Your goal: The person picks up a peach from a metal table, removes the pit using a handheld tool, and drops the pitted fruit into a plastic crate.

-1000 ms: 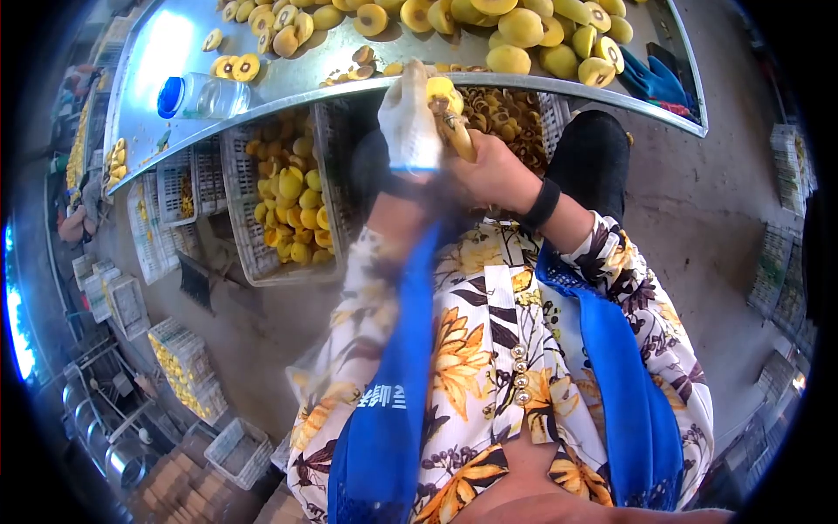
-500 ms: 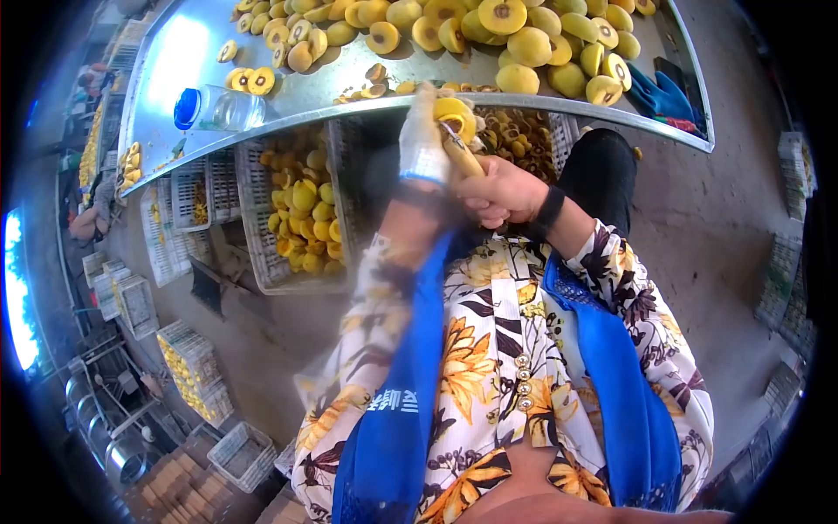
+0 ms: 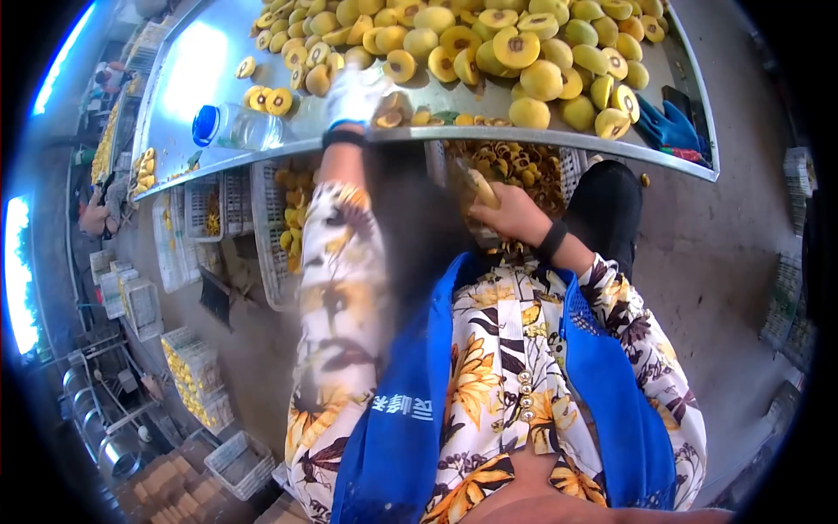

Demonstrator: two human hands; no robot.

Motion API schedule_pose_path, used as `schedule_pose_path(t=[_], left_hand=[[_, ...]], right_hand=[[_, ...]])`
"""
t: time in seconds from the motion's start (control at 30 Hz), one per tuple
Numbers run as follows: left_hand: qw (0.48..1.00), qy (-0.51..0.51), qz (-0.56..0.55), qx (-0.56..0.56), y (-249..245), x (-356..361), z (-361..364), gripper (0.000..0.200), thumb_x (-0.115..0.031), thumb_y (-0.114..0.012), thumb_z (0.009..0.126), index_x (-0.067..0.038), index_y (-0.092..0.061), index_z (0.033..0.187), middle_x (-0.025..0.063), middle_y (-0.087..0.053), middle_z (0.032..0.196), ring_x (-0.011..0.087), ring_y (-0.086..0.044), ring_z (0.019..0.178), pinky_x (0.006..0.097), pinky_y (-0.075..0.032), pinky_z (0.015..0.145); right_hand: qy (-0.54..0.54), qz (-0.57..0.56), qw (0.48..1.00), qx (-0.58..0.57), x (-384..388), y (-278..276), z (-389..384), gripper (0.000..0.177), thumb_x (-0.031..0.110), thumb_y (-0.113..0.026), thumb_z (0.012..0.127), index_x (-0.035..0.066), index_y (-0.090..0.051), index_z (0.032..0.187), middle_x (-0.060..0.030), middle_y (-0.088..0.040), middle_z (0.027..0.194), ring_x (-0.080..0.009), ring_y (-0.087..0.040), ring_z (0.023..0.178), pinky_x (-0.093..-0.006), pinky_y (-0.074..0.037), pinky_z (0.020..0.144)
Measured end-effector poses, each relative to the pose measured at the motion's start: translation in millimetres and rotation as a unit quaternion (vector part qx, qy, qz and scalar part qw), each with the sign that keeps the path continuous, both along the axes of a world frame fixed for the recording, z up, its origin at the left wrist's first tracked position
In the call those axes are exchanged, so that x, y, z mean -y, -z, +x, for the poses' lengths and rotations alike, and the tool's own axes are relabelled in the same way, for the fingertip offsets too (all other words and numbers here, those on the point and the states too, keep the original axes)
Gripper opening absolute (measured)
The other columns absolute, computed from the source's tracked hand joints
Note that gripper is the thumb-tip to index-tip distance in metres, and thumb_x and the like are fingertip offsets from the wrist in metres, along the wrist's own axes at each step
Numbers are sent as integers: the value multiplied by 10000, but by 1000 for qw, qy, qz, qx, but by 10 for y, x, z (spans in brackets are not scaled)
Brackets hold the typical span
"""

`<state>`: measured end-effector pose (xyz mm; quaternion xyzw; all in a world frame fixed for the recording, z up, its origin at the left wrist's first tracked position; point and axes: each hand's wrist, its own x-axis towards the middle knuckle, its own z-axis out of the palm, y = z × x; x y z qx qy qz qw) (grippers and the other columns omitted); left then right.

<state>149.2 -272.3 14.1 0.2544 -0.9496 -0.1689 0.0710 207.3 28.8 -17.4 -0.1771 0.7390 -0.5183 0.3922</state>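
My left hand (image 3: 356, 94), in a white glove, reaches over the metal table beside the near edge of a heap of halved yellow peaches (image 3: 517, 47). Motion smears its fingers, so their grip does not show. Below the table's front edge, my right hand (image 3: 515, 214) is closed around the pale wooden handle of a knife (image 3: 482, 188). The knife's blade end is blurred. Under it, a crate holds cut peach pits and scraps (image 3: 515, 166). A few brown scraps (image 3: 393, 112) lie on the table near my left hand.
A clear bottle with a blue cap (image 3: 237, 127) lies on the metal table (image 3: 175, 144). Blue gloves (image 3: 670, 124) rest at its right end. A crate of yellow peach pieces (image 3: 272, 236) stands below left. More crates (image 3: 194, 375) stand farther left, and my knee (image 3: 605, 205) is at right.
My left hand has left the peach half at the knife and moved up and left onto the table. That peach half is gone from the knife. My right hand still holds the knife.
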Motion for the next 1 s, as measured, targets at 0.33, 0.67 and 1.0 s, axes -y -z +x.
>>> schedule_pose_path(t=[0.33, 0.67, 1.0], left_hand=[[994, 94, 41, -23, -60, -493, -296, 706, -323, -677, 661, -57, -460, 1278, 194, -531, 1223, 317, -510, 1129, 358, -412, 945], [893, 238, 307, -228, -329, -1227, 908, 641, -217, -660, 792, -71, -360, 1339, 165, -494, 1248, 248, -482, 1154, 334, -446, 913], [523, -218, 771, -290, -66, -1558, 788, 489, -534, -409, 910, -73, -555, 984, 75, -586, 877, 194, -581, 776, 332, -499, 698]], right_hand=[[125, -10, 981, -149, -121, -130, -290, 287, 230, -596, 844, 12, -530, 1018, -47, -579, 655, -103, -490, 436, -240, -388, 405], [150, -285, 933, 157, 250, -458, -256, 259, 256, -520, 903, 37, -506, 1042, -18, -572, 711, -67, -490, 532, -211, -394, 476], [97, 26, 945, -311, 229, -396, -107, 300, 220, -606, 810, -1, -483, 972, -252, -603, 805, -434, -582, 737, -460, -465, 650]])
